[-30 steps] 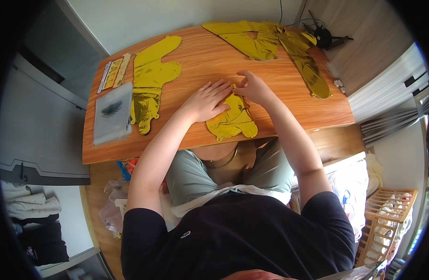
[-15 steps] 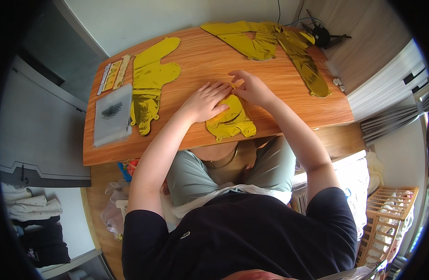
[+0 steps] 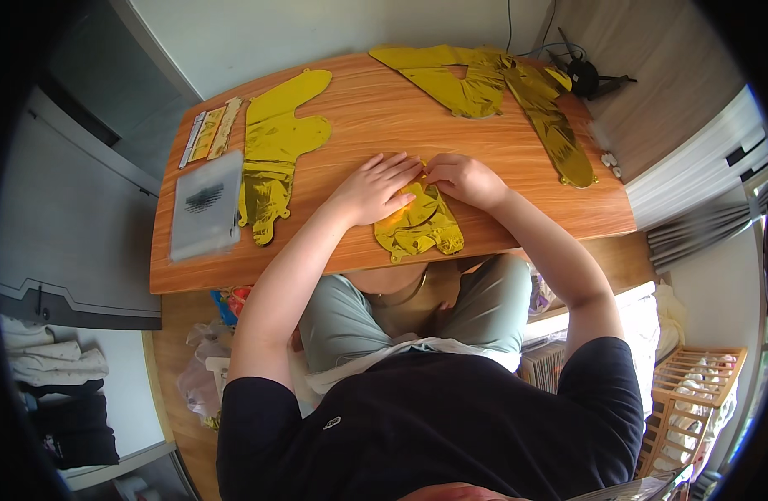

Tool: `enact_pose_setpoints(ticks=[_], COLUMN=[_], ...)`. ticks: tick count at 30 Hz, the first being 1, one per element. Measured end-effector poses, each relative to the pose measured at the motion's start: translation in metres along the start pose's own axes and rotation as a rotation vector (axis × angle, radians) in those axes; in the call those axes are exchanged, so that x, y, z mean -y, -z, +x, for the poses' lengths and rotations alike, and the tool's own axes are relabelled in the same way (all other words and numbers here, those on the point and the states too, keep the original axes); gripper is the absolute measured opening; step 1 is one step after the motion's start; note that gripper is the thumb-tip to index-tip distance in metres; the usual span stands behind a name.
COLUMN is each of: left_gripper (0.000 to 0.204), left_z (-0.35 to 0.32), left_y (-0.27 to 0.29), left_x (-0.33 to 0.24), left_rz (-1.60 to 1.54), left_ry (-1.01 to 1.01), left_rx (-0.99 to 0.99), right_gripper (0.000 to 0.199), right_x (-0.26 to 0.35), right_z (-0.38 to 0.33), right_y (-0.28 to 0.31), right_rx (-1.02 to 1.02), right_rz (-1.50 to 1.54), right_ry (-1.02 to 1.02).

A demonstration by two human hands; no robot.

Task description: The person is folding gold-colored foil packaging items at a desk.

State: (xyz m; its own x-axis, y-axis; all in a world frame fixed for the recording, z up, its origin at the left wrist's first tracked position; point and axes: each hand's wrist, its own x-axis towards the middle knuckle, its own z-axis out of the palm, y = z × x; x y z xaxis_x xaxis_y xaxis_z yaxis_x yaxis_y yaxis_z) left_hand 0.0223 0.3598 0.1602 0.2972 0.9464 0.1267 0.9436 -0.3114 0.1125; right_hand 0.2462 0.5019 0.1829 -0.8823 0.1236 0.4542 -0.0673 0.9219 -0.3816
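Observation:
A deflated gold foil balloon [image 3: 440, 230] lies crinkled on the wooden table [image 3: 342, 242] near its front edge. My left hand [image 3: 374, 192] rests flat on the left side of this balloon, fingers stretched toward its far end. At that far end, my right hand [image 3: 469, 180] has its thumb and fingers pinched together on the foil tip, close to my left fingertips. Both hands cover part of the balloon's upper portion.
More flat gold foil balloons lie on the left [image 3: 284, 134] and at the far right [image 3: 555, 125]. A clear plastic sleeve [image 3: 204, 209] and some paper strips [image 3: 210, 134] sit at the left edge. A black device with antennas [image 3: 586, 77] stands in the far right corner.
My right hand has come down from a raised, loosely spread pose and closed on the balloon's far tip. The foil is more crumpled. My left hand stays on the balloon.

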Motion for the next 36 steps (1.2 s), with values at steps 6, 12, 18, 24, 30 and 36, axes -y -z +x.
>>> enact_pose_setpoints(ticks=[6,12,18,24,30,36], left_gripper=[0.062,0.064,0.067,0.067,0.072,0.072], left_z=[0.001,0.001,0.002,0.005,0.009,0.009], left_y=[0.000,0.001,0.004,0.018,0.026,0.027], left_x=[0.001,0.001,0.000,-0.004,-0.002,-0.001], left_rz=[-0.001,-0.023,-0.044,-0.048,-0.134,-0.148], left_ry=[-0.008,-0.007,-0.035,-0.023,0.004,0.001], left_rx=[-0.009,-0.012,-0.003,0.025,0.108,0.104], right_gripper=[0.019,0.021,0.021,0.031,0.034,0.038], right_x=[0.001,-0.002,-0.020,-0.027,-0.021,-0.018], right_z=[-0.002,-0.008,-0.010,-0.012,-0.003,-0.003], right_y=[0.000,0.005,0.002,0.001,0.002,0.001], right_rx=[-0.001,0.081,0.059,0.102,0.105,0.066], right_rz=[0.006,-0.011,0.017,-0.051,0.096,0.117], right_ry=[0.003,0.016,0.135,0.201,0.130,0.100])
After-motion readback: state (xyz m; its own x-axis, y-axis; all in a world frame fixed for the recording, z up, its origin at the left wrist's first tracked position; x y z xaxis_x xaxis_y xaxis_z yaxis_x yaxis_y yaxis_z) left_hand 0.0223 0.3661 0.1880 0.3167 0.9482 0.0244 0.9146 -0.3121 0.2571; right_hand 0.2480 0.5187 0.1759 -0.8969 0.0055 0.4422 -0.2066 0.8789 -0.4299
